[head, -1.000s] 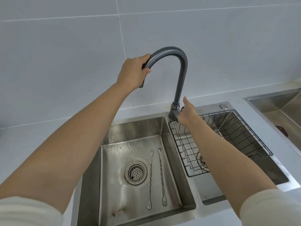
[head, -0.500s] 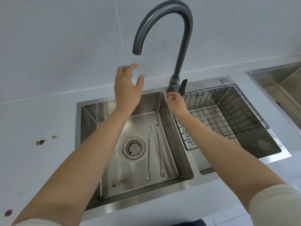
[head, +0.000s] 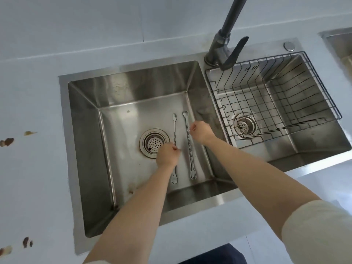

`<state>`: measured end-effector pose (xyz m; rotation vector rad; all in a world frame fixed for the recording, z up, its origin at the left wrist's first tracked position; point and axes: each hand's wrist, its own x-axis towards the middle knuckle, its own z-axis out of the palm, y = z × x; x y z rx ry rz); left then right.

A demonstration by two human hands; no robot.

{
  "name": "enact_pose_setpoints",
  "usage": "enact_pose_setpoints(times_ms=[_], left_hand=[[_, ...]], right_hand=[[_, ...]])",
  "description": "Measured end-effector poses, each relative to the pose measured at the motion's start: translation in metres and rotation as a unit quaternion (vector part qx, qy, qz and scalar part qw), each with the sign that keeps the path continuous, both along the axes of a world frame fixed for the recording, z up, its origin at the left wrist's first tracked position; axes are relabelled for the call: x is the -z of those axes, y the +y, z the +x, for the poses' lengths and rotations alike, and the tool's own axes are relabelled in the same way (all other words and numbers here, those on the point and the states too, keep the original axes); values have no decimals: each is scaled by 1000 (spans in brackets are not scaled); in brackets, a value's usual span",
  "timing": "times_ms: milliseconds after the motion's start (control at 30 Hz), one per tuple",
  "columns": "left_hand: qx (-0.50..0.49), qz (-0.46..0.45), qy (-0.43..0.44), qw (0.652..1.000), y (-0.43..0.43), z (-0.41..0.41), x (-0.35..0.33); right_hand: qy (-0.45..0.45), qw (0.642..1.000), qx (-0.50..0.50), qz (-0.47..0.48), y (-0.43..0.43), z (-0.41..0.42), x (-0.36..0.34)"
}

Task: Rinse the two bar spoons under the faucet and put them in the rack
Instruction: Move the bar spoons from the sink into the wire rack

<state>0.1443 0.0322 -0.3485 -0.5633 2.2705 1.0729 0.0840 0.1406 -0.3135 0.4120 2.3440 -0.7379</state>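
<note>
Two long twisted bar spoons lie side by side on the floor of the left sink basin point(head: 133, 88). The left bar spoon point(head: 174, 126) has its fork end pointing away; my left hand point(head: 167, 156) is pinched on the middle of its shaft. On the right bar spoon point(head: 190, 155) the fork end is near me, and my right hand point(head: 201, 133) is pinched on its upper shaft. Both spoons rest flat on the steel. The dark faucet point(head: 224, 31) rises behind the divider, with no water visible. An empty black wire rack point(head: 322, 83) sits in the right basin.
A round drain strainer point(head: 154, 142) lies just left of my left hand. The right basin's drain point(head: 244, 125) shows under the rack. Brown stains point(head: 7, 141) mark the white counter on the left. Another sink's corner point(head: 339, 42) is at the far right.
Both hands left the faucet and dropped into the left basin onto the spoons. The view tilted down, so the faucet spout is out of frame.
</note>
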Motion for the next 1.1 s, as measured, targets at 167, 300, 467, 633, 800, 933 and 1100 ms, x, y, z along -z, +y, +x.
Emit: enact_pose_setpoints(times_ms=[167,300,467,633,800,933,1100], left_hand=[[41,-31,-27,998,28,-4,32],[62,-58,-45,995,42,-5,46],[91,-94,-16,991,51,-5,55],[71,-86,-3,994,56,-2,53],[83,-87,-3,993,55,-2,52],[97,-92,-1,991,53,-3,47],[80,-96,32,992,45,-1,26]], right_hand=[[-28,998,-9,55,-5,1,43],[-23,997,13,70,-4,3,67],[4,996,16,93,-2,8,83],[25,994,10,103,-7,9,82],[19,996,29,83,-7,8,79],[8,997,50,53,-6,11,76],[18,997,62,33,-10,13,57]])
